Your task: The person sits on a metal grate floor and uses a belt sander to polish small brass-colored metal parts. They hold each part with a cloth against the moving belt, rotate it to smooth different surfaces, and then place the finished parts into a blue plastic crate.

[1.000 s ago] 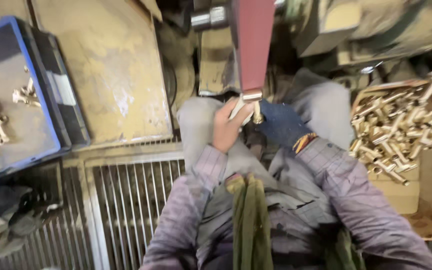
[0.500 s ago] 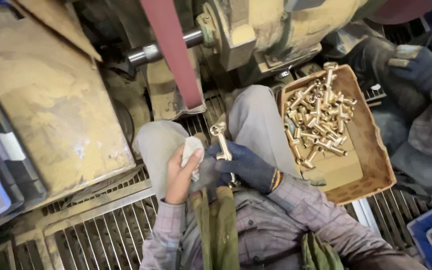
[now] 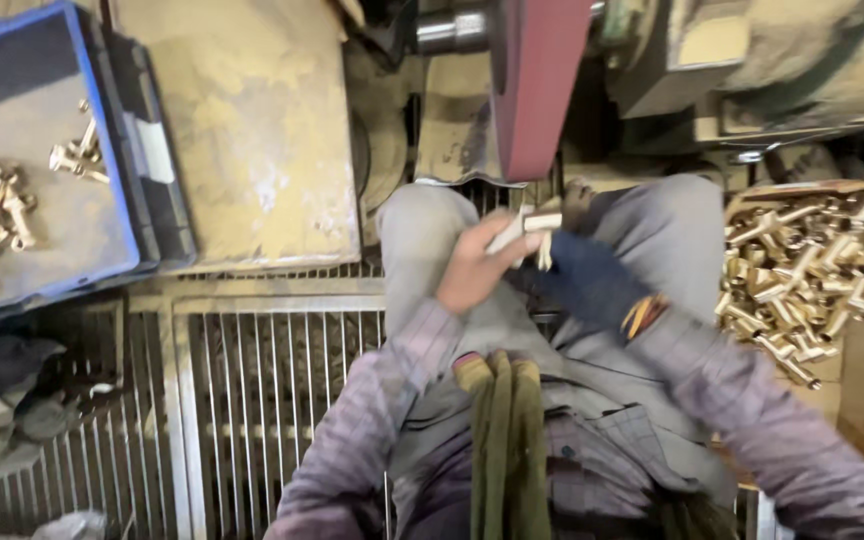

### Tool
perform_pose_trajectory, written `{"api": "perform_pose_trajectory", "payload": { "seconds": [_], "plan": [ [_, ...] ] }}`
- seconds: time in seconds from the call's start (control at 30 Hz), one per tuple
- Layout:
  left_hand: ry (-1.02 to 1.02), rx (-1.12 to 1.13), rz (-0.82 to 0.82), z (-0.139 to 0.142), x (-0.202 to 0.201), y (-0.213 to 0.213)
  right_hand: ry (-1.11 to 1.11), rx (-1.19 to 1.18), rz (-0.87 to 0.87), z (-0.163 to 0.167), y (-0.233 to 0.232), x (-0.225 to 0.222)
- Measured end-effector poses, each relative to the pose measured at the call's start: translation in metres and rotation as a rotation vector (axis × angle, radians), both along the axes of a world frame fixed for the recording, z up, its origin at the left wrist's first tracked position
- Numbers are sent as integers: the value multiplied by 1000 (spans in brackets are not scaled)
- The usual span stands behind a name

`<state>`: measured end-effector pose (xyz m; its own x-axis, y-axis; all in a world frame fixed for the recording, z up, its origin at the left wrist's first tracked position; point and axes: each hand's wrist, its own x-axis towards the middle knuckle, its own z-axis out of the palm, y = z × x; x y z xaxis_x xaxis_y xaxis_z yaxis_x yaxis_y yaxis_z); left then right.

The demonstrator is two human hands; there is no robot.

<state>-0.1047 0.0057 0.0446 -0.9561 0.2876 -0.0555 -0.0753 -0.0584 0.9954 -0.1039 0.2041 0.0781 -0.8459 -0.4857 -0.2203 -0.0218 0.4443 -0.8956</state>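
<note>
The left hand (image 3: pixel 477 268) and the gloved right hand (image 3: pixel 592 285) pinch one brass fitting (image 3: pixel 537 228) just below the sanding belt (image 3: pixel 542 85). Few fittings lie in the blue crate (image 3: pixel 102 150) (left); the tray (image 3: pixel 802 270) at right is heaped, so most appear unprocessed.

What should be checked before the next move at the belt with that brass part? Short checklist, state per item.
1. Left hand on the brass part: ok, fingers wrap one end.
2. Right hand on the part: cannot tell, the dark glove meets it but the picture is blurred.
3. Part clear of the red belt: ok, it sits just below the belt's lower edge, apart from it.
4. Belt running or stopped: cannot tell.
5. Glove on the left hand: not ok, it is bare.
6. Supply in reach: ok, wooden tray of brass parts by the right knee, blue crate with some parts to the left.
</note>
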Motion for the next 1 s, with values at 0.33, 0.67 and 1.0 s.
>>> {"api": "perform_pose_trajectory", "payload": {
  "seconds": [0.33, 0.67, 1.0],
  "plan": [
    [-410, 174, 179, -93, -29, 16, -584, -54, 88, -34, -15, -51],
    [-765, 495, 478, -151, -58, 27, -991, -422, -212, -47, -17, -89],
    [-293, 107, 181, -42, -27, 11, -311, 10, 77, -30, -13, -44]
  ]
}}
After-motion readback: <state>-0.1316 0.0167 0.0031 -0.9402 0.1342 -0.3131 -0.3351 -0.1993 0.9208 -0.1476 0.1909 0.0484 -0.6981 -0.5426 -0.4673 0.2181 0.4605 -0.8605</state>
